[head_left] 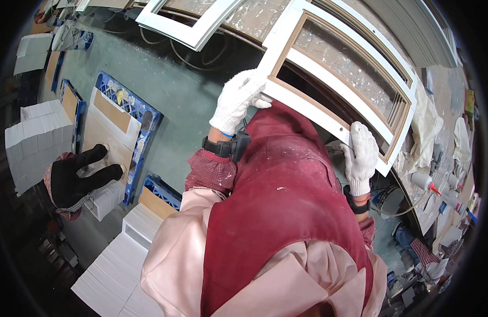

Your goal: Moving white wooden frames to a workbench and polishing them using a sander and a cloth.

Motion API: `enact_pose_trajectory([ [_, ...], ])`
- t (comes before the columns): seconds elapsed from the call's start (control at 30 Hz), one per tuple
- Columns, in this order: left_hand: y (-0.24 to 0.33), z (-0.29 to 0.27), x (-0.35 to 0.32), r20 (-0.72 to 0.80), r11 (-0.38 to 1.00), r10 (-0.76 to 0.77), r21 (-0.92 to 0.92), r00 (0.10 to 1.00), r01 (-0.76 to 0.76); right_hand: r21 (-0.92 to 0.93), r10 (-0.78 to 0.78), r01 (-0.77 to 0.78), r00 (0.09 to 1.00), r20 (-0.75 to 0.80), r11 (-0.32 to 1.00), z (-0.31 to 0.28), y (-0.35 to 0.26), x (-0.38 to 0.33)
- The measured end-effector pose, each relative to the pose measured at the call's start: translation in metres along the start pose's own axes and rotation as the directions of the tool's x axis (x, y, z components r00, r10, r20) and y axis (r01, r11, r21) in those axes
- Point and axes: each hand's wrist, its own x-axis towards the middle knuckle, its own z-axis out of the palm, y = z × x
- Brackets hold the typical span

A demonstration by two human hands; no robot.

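White-gloved left hand (237, 100) and right hand (361, 157) both clamp the white window frame (328, 113) — carrying step; next calls for steady, level set-down — pallet (128, 113) below.

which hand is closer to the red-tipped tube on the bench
Right. The right hand grips the white frame at its lower edge, just left of the red-tipped tube; the left hand holds the frame's far corner.
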Motion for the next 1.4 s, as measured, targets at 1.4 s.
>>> enact_pose_trajectory([
  [1.4, 0.206, -0.007, 0.093, 0.471, -0.656, -0.219, 0.577, 0.854, -0.486, 0.211, 0.084, -0.042, 0.977, -0.194, 0.977, -0.061, 0.043, 0.034],
])
